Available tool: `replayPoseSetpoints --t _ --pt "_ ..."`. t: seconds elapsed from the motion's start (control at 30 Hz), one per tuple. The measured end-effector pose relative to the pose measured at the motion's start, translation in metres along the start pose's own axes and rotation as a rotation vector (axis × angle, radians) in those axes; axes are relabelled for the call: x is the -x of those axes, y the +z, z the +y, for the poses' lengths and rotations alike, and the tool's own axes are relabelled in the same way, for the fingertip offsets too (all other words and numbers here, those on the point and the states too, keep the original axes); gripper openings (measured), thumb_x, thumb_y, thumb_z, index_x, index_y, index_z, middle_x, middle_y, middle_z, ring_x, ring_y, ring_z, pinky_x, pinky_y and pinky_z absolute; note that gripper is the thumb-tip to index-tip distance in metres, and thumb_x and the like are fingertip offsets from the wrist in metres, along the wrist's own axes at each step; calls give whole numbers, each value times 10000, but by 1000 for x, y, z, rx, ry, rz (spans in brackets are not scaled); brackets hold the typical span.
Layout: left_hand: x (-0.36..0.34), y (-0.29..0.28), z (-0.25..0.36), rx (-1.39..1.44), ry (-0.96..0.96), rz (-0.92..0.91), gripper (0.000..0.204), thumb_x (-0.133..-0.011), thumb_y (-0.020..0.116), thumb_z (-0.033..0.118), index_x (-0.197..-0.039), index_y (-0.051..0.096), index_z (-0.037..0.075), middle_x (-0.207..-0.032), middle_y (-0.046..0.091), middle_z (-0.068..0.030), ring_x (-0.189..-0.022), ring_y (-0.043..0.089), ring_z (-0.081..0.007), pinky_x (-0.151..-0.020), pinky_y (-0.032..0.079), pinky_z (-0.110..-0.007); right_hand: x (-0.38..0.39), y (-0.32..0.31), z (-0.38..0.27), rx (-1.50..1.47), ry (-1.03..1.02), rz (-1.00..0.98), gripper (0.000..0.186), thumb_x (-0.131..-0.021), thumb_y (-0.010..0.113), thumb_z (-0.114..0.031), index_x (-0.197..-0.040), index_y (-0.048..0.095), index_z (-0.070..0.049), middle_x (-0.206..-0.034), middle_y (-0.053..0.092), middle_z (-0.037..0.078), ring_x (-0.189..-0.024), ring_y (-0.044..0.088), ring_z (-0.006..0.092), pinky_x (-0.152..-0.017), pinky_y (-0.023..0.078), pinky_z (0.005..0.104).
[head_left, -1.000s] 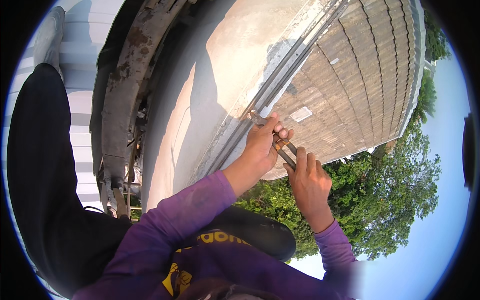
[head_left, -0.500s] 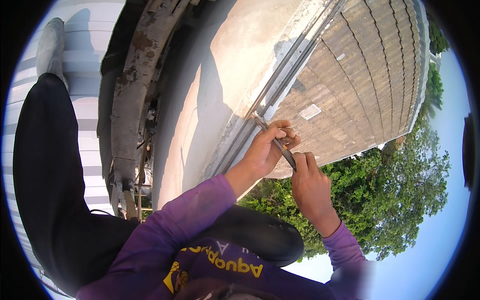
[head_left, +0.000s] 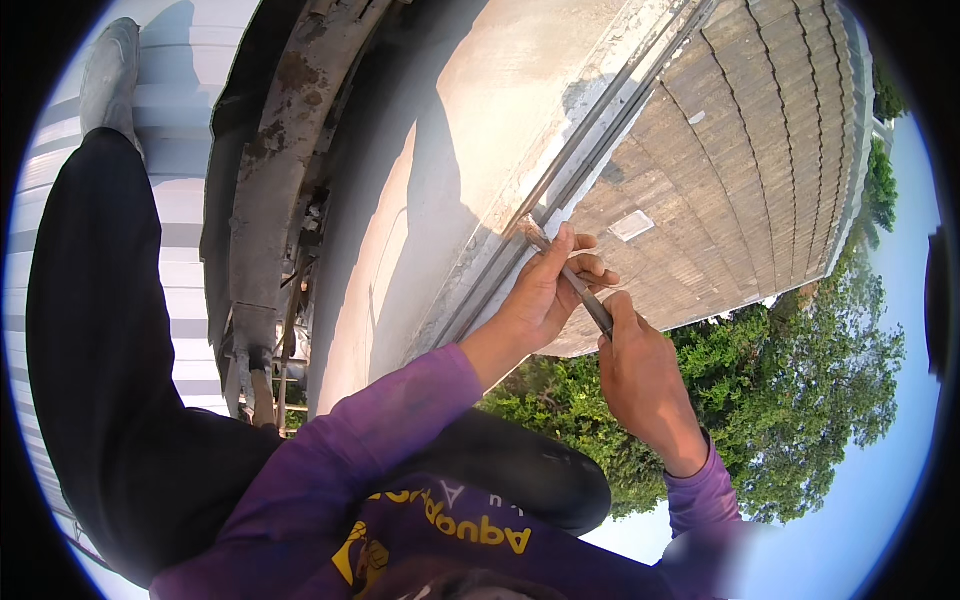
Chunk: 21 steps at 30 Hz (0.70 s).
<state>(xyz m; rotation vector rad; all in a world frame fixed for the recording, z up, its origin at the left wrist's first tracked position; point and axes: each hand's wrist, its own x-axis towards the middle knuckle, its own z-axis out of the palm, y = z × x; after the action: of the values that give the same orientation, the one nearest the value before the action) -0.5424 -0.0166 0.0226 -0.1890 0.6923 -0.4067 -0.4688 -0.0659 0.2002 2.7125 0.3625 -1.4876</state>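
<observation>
Fingers (head_left: 625, 312) of our right hand (head_left: 645, 378) were wrapped closed round the handle end of a long metal tool (head_left: 592, 304), its two handles looking like a single bar. A second earlier, those handles had stood visibly apart; since then we had either squeezed them together or turned the tool edge-on, and we could not tell which. If squeezed, we judged, its far end was bearing harder on whatever sat there, and the work at that spot was under way.

We held the right forearm up from the lower right in its purple sleeve (head_left: 705, 490), back of the hand toward us, the wrist nearly straight. Our left forearm reached in from the lower left; the left hand (head_left: 540, 303) lay further along the tool, palm partly upturned, thumb raised beside the shaft and the other fingers loosely curled. Whether they gripped it or only steadied it, we could not tell.

Beyond the left thumb, the tool's narrow end met or nearly met the dark metal rails (head_left: 590, 165) running along the edge of the pale wall (head_left: 520, 75). Past these spread the weathered tiled roof (head_left: 730, 190), then green trees (head_left: 810, 400).
</observation>
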Motion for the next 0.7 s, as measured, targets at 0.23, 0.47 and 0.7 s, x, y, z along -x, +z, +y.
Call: replayPoseSetpoints --t 0.23,0.47,0.7 --pt "0 23 1 186 -76 -30 578 -1032 521 651 -1185 582 96 -809 683 -25 -993 714 -285 -1038 499 -461 1 -12 -28 139 32 -33 248 -950 571 34 -1170 456 30 -982 646 317 -889 661 524 -723 503 587" --pt "-6 14 2 247 -30 -81 558 -1036 503 646 -1088 652 110 -820 703 -28 -973 716 -245 -1141 475 -461 -9 -9 -26 176 11 -27 215 -981 563 2 -1173 471 38 -886 666 298 -774 664 518 -647 505 574" --pt "-8 26 12 252 10 42 406 -1080 540 499 -896 561 138 -610 452 48 -708 578 -125 -1012 552 -384 -21 -24 12 -692 330 -322 214 -1034 574 -138 -1154 501 22 -732 618 218 -570 618 353 -538 475 446"
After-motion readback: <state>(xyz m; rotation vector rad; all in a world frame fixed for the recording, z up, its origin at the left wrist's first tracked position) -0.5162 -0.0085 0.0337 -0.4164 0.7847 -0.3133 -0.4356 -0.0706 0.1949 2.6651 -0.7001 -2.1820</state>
